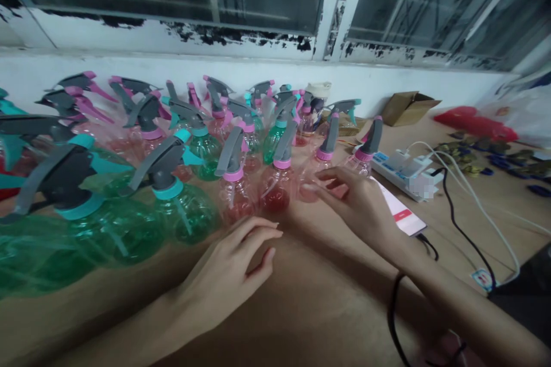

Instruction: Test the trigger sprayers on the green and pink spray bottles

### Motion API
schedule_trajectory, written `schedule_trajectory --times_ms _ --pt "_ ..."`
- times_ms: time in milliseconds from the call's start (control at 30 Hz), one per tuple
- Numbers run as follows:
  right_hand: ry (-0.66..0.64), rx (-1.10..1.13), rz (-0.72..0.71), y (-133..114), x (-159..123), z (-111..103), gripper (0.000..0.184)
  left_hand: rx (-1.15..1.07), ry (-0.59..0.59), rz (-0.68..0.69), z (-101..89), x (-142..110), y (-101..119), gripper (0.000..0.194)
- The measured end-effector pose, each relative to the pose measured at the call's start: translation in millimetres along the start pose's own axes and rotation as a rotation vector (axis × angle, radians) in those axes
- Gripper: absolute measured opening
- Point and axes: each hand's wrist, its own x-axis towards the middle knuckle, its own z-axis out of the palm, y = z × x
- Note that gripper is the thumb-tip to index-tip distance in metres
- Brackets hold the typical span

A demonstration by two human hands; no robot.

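Reaching over the tabletop (310,298), we hold both hands well apart from each other. Our left hand (235,255) is empty, thumb and fingers parted, just in front of a pink spray bottle (236,200). Our right hand (359,203) has its thumb and fingers spread at another pink bottle (310,167), which stands upright in the front row; we cannot tell whether the fingertips touch it. Between them stands a darker pink bottle (275,198) with a grey trigger head and pink collar. To the left we see green spray bottles (191,218) with turquoise collars, and more bottles crowd behind, toward the wall. Beside our right wrist lies a smartphone (402,206) with its screen lit, near a power strip (396,172) with plugs in it. Farther back sits an open cardboard box (408,108).
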Motion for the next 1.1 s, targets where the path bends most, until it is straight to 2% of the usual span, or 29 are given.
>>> schedule_trajectory --times_ms 100,200,400,533,633,800,933,1000,1100 --pt "0.077 0.02 0.037 20.3 -0.6 -12.3 0.031 -0.013 -0.033 -0.016 -5.1 5.3 1.5 0.022" --pt "0.089 -0.042 0.052 30.7 4.6 -14.9 0.037 -0.028 -0.047 -0.026 -8.7 9.0 5.2 0.022" --pt "0.073 -0.109 0.041 31.8 27.9 4.8 0.057 -0.008 -0.068 -0.06 -14.2 11.8 14.0 0.02" --pt "0.04 -0.139 0.071 31.7 39.6 19.0 0.053 0.007 -0.105 -0.079 -15.4 11.7 16.6 0.02" --pt "0.028 -0.164 0.076 32.6 39.7 20.1 0.049 -0.015 -0.133 -0.11 -15.3 10.4 17.7 0.021" --pt "0.007 -0.185 0.042 30.5 21.1 7.7 0.043 -0.117 -0.158 -0.182 -13.1 11.2 21.4 0.017" --pt "-0.07 -0.114 0.029 14.6 -8.4 -4.1 0.048 -0.201 -0.047 -0.143 -13.6 16.3 27.4 0.017" --pt "-0.117 -0.07 -0.047 -0.3 -25.0 -8.2 0.05 -0.23 0.016 -0.155 -15.4 18.4 30.6 0.024" --pt "-0.245 0.006 -0.134 -27.9 -46.7 -8.3 0.053 -0.263 0.07 -0.185 -18.1 17.7 35.5 0.051"
